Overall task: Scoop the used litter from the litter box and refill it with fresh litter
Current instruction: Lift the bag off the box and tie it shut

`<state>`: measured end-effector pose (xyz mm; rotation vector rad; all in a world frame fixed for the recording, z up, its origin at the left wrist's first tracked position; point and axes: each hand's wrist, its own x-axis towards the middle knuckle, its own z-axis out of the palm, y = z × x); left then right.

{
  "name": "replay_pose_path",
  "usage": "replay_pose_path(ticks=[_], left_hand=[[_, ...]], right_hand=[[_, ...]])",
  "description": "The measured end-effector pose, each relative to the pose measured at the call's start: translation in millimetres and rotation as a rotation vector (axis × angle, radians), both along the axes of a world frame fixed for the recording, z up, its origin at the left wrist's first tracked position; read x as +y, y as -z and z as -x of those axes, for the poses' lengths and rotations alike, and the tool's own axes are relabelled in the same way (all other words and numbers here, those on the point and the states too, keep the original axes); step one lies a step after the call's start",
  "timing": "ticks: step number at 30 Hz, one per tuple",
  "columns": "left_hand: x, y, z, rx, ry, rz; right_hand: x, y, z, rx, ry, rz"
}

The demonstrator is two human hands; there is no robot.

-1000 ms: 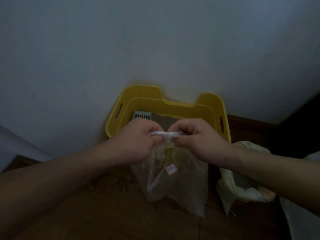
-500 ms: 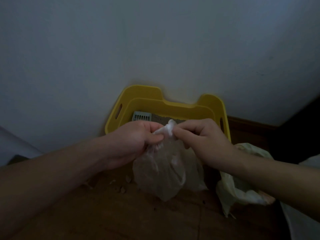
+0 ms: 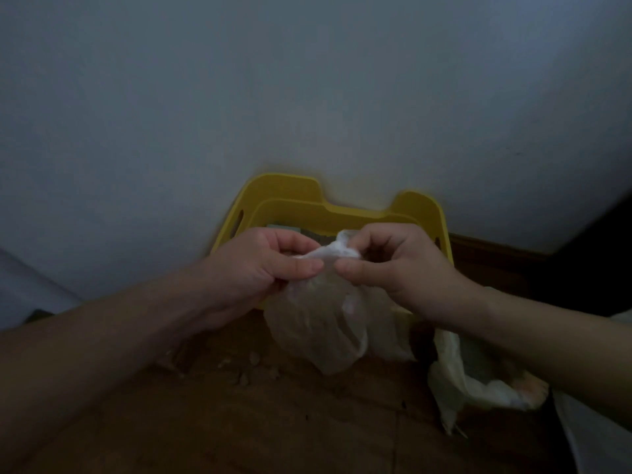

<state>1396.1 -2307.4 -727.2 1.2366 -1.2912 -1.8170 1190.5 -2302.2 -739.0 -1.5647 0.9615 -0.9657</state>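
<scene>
So both hands are up at the top of a thin see-through plastic bag [image 3: 318,330], right in front of the yellow litter box [image 3: 290,200]. The left hand [image 3: 270,265] has its fingers curled in, and the thumb is pinching the bag's twisted neck [image 3: 337,249] against the forefinger. The right hand [image 3: 400,268] is curled too, with the thumb poking out toward the left one. It's nipping the white scrunched-up end of that same neck between thumb and fingertips. The two thumbs are almost touching.

The bag hangs below the hands as a soft, crinkly, rounded pouch, cloudy rather than clear. It's too dark to tell what's inside it. It covers the near wall of the box.

The box itself is smooth hard plastic, boxy with rounded corners, a dipped back rim and slot handles in the side walls. It's pushed up against the plain pale wall [image 3: 307,97]. Only a sliver of greyish stuff shows inside, behind the fingers.

Off to the right there's another crumpled pale bag [image 3: 478,381] slumped on the wooden floor [image 3: 273,432], and a few little crumbs [image 3: 244,374] are scattered on the boards near the left wrist
</scene>
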Motion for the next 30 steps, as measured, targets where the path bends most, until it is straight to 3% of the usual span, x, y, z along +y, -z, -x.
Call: replay_pose_path(ticks=[6,10,16,20,23,30], left_hand=[[-1,-3,-5,0.019,-0.046,0.051],[-5,-1,-13,-0.150,-0.072,0.200],[-13,10,-24,-0.534,-0.162,0.536],[-22,36,-35,-0.720,-0.200,0.664],[-26,57,-43,-0.791,-0.200,0.633],[-35,82,-71,-0.965,-0.256,0.502]], right_hand=[[-5,-6,4,-0.144,-0.057,-0.112],[-8,-7,10,-0.102,0.020,-0.134],[-24,6,21,0.192,0.249,-0.007],[-37,30,33,0.493,0.384,0.106],[-44,45,43,0.641,0.423,0.151],[-59,71,73,0.881,0.468,0.042]])
